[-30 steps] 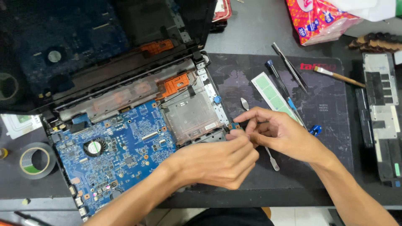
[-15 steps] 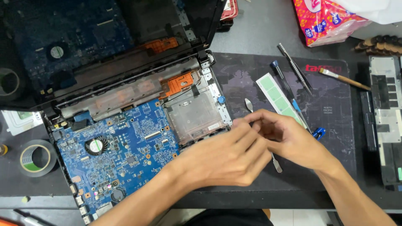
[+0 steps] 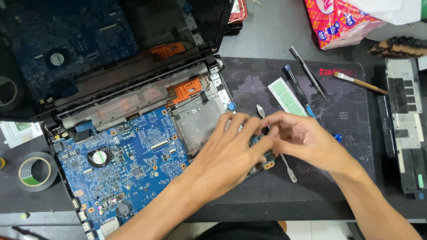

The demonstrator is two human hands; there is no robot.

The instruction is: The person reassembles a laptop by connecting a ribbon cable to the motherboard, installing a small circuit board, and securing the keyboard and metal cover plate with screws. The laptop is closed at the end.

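Dark tabletop (image 3: 275,31) carries the laptop (image 3: 129,146); at its right edge your left hand (image 3: 231,155) and right hand (image 3: 302,140) pinch a small board (image 3: 266,161), lying flat; its long axis is hidden.

A single head-worn camera is looking steeply down from close above the person's own workbench, facing away from the body (forearms entering from the bottom edge). The left hand (image 3: 229,149) and right hand (image 3: 307,140) are meeting near centre frame, with the opened laptop (image 3: 124,146) spreading left of the fingers.
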